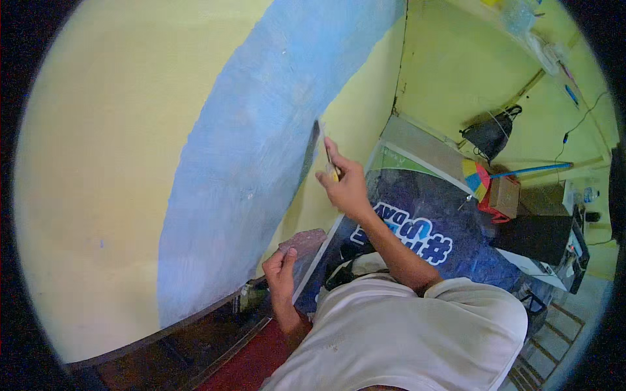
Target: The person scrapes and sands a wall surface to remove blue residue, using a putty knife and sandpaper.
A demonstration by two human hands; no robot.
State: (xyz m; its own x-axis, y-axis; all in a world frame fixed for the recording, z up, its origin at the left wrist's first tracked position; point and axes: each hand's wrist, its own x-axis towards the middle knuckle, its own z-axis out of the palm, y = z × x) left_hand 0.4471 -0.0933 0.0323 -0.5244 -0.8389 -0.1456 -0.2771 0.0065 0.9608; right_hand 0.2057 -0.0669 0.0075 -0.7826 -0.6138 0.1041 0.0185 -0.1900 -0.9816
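Note:
A wide band of blue paint [244,161] runs up a pale yellow wall [98,146] in front of me. My right hand [346,188] grips a scraper [320,129] that looks like a putty knife, with yellow showing on its handle. The blade's tip is at the right edge of the blue band; whether it touches the wall is unclear. Lower down, my left hand [279,271] pinches a flat reddish-brown piece [303,239], possibly worn sandpaper, between thumb and fingers. That piece is held near the wall's lower part.
A dark ledge [161,349] lines the wall's foot. A printed banner [415,195] with large lettering spreads beside me. To the right are a cardboard box [504,198], a blue stick [533,170] and a hanging black bag [491,132]. A shelf [525,29] holds small items.

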